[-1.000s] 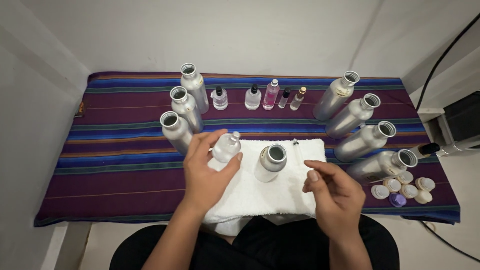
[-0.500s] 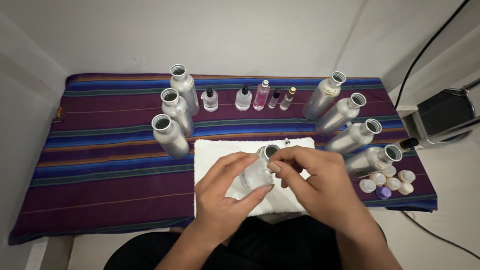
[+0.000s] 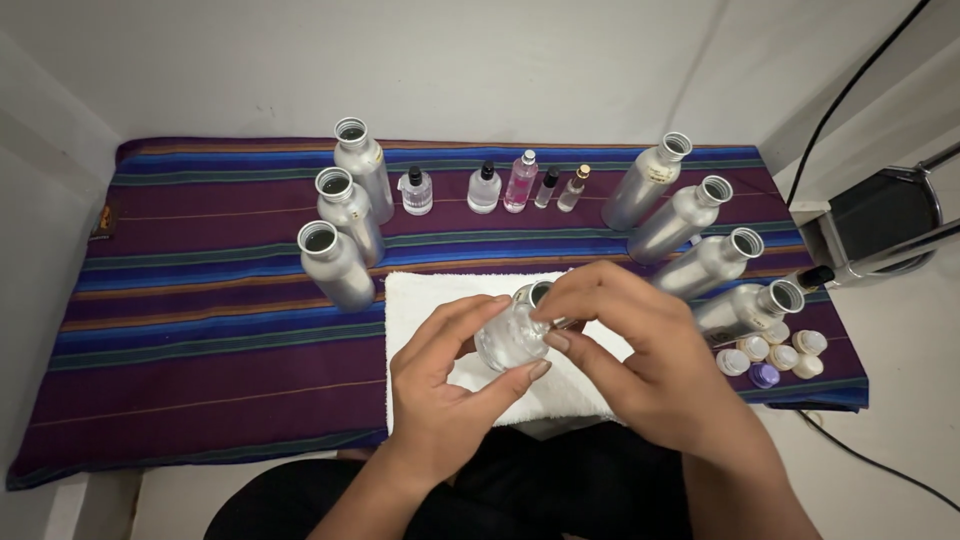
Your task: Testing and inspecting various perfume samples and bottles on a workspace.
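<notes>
— Where is the small clear glass bottle (image 3: 508, 340)?
— Clasped in the left hand (image 3: 455, 385), roughly upright, over the white towel (image 3: 420, 300).
— The right hand (image 3: 640, 365)?
— Its fingertips (image 3: 553, 338) pinch at the bottle's top; an open aluminium bottle (image 3: 537, 294) stands just beyond.

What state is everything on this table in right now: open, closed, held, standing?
Small clear bottle: held in left hand, right hand at its neck.
Metal bottles on the left: upright, uncapped.
Metal bottles on the right: upright, uncapped.
Small glass bottles at the back: upright, capped.
Loose caps: off, clustered on the cloth.
White towel: spread flat.
</notes>
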